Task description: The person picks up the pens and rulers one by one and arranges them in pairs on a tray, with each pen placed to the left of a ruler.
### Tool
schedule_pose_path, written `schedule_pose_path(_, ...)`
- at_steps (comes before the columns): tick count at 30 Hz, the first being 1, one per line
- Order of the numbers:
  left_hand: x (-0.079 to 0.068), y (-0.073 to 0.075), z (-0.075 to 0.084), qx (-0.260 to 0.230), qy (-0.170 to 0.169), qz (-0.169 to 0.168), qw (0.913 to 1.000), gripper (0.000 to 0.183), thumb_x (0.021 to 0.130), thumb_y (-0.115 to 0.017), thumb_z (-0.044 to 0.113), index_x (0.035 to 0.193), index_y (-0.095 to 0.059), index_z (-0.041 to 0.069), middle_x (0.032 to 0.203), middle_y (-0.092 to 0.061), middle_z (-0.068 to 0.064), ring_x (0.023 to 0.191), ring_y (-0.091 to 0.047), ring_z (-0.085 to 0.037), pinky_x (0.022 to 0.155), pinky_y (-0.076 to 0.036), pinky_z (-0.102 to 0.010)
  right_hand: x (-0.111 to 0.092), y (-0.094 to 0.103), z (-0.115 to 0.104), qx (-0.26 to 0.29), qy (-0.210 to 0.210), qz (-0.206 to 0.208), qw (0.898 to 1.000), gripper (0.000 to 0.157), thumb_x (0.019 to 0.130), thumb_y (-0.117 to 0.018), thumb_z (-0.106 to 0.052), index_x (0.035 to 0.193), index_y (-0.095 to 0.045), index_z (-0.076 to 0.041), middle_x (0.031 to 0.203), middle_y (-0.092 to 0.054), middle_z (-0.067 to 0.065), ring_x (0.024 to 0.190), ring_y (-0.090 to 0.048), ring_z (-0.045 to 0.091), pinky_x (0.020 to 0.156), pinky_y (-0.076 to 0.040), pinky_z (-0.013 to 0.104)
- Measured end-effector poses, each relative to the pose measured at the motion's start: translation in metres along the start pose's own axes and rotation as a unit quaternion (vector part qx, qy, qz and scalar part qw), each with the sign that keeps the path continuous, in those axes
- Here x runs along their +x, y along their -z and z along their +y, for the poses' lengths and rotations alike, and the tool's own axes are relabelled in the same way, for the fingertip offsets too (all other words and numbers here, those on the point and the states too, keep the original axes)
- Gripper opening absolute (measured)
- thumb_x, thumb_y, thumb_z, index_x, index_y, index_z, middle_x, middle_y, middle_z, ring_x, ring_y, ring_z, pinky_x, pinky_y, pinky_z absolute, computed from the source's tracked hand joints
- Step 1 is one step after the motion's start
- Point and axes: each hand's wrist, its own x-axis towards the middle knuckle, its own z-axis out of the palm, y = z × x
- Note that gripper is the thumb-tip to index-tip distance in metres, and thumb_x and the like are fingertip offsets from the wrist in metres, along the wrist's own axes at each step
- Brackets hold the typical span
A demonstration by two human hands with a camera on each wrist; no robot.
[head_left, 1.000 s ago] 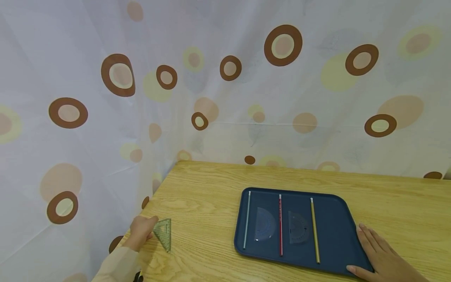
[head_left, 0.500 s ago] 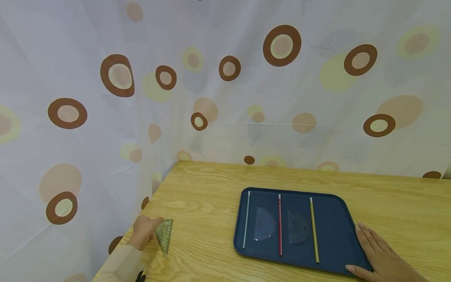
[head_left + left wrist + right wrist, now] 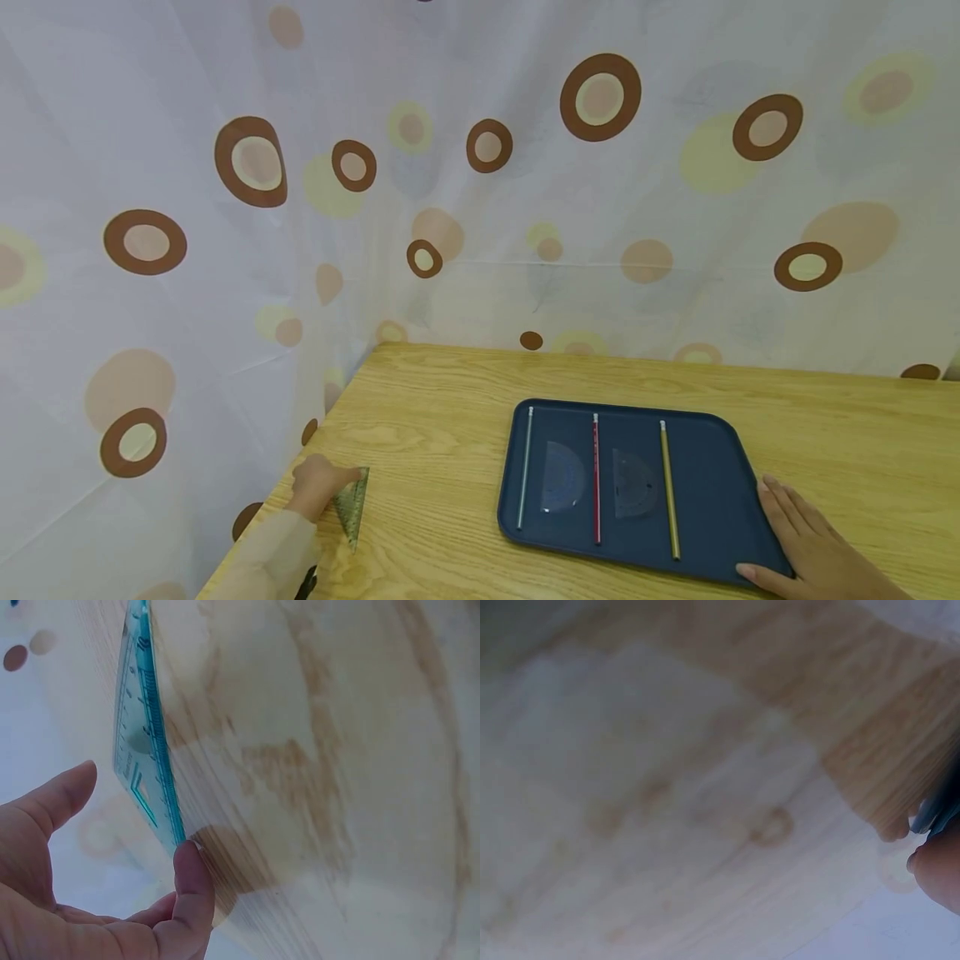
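My left hand is at the left side of the table with a clear, green-tinted set square. In the left wrist view the set square stands tilted, seen nearly edge-on. A fingertip touches its near end, while the thumb is spread apart from it. My right hand rests with straight fingers along the right edge of a dark blue tray, its thumb at the near right corner. The right wrist view catches only a fingertip and a bit of the dark tray rim.
On the tray lie a blue-green pencil, a red pencil and a yellow pencil. Two clear protractors lie between them. The wooden table ends at a patterned curtain behind and to the left.
My left hand has moved slightly right, its thumb now overlapping the set square in the head view. The set square has turned and looks narrower. My right hand and the tray have stayed put.
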Motion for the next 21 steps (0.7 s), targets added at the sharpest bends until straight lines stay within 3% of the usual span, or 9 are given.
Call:
schedule_pose_path(3,0.0006,0.0006,0.0017,0.003,0.007,-0.004,1.0000,0.072,0.080,-0.068,0.030,0.119,-0.041,-0.024,0.112,-0.038,-0.045,0.097,-0.046,-0.052,0.076,-0.045,-0.052,0.0003,-0.0004,0.0008,0.000,-0.001,-0.002,1.000,0.103,0.086,-0.059,-0.047,0.144,0.004,0.010,0.147,-0.007,0.038,0.128,0.039,0.008,0.089,0.035,0.015)
schedule_pose_path(12,0.0002,0.0023,0.0027,0.008,0.012,0.000,0.9999,0.069,0.081,-0.070,0.028,0.117,-0.043,-0.024,0.112,-0.037,-0.045,0.098,-0.046,-0.053,0.076,-0.045,-0.052,0.0002,-0.0041,0.0023,-0.022,0.006,0.009,1.000,0.104,0.086,-0.058,-0.050,0.145,0.007,0.006,0.151,0.002,0.032,0.122,0.038,-0.004,0.092,0.035,0.014)
schedule_pose_path(21,0.0046,-0.0005,0.0001,0.003,0.004,0.010,0.9999,0.067,0.079,-0.072,0.026,0.116,-0.044,-0.023,0.113,-0.037,-0.045,0.098,-0.046,-0.053,0.076,-0.045,-0.053,-0.0004,-0.0027,0.0019,-0.026,0.010,0.017,0.999,0.103,0.085,-0.060,-0.046,0.144,0.006,0.008,0.150,0.000,0.033,0.122,0.038,-0.004,0.092,0.035,0.014)
